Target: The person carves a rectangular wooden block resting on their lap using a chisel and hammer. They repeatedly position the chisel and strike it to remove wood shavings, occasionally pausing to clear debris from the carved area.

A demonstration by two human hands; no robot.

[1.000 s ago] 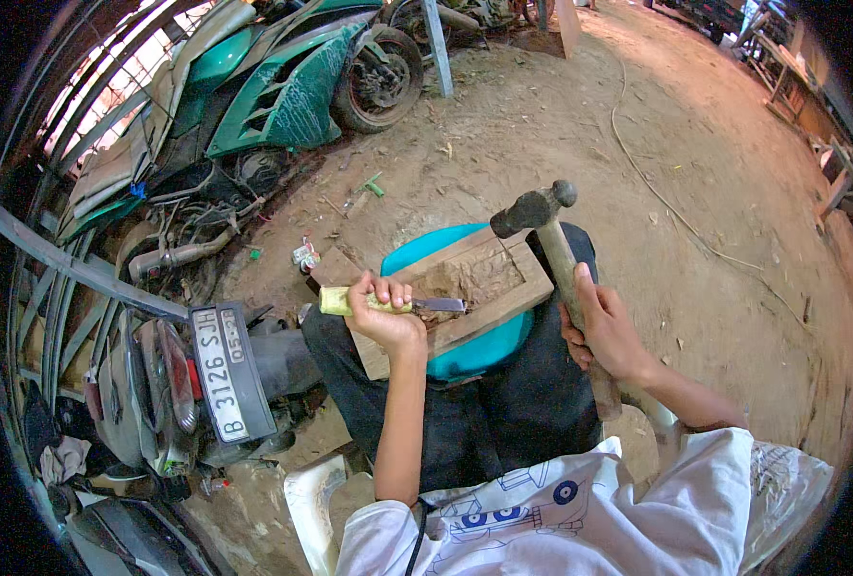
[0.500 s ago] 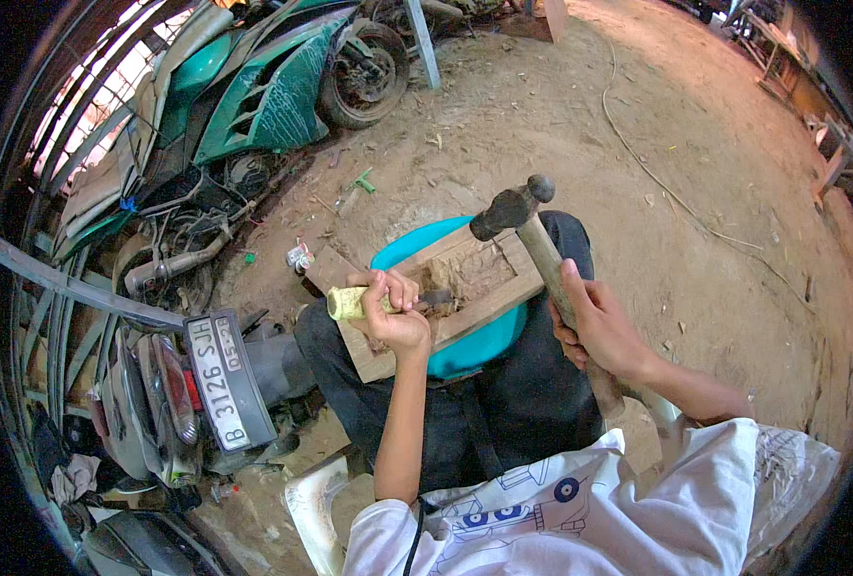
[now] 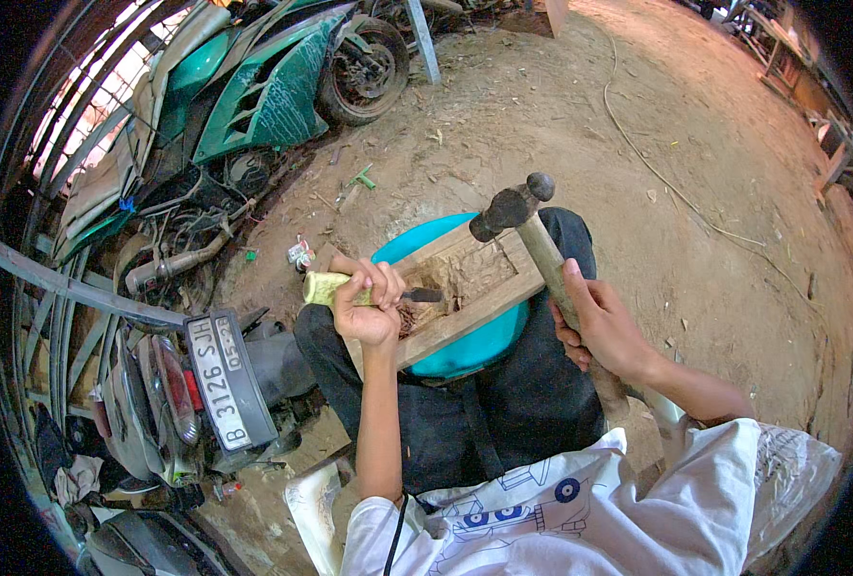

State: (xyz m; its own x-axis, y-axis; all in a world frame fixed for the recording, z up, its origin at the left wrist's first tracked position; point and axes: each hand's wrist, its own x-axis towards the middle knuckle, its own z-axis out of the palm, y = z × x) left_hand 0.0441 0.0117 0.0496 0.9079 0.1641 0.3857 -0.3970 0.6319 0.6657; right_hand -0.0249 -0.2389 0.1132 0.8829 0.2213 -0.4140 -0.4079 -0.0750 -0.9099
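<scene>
My left hand is closed round the yellow handle of a chisel. The chisel's dark blade points right, over the hollowed face of a wooden block. Rough chips and a carved recess show in the block, which lies slantwise across my lap on a round turquoise seat or lid. Wrapped round the wooden shaft of a ball-peen hammer is my right hand. The hammer's dark head is raised at the block's far right end, apart from the chisel.
A green motorcycle leans at the far left. Another motorcycle's rear stands close by my left knee. A thin cable runs over the dirt floor on the right. A small green plastic piece lies beyond the block.
My left hand has moved left with the chisel, so more of its blade shows above the recess. The right hand and hammer have hardly moved.
</scene>
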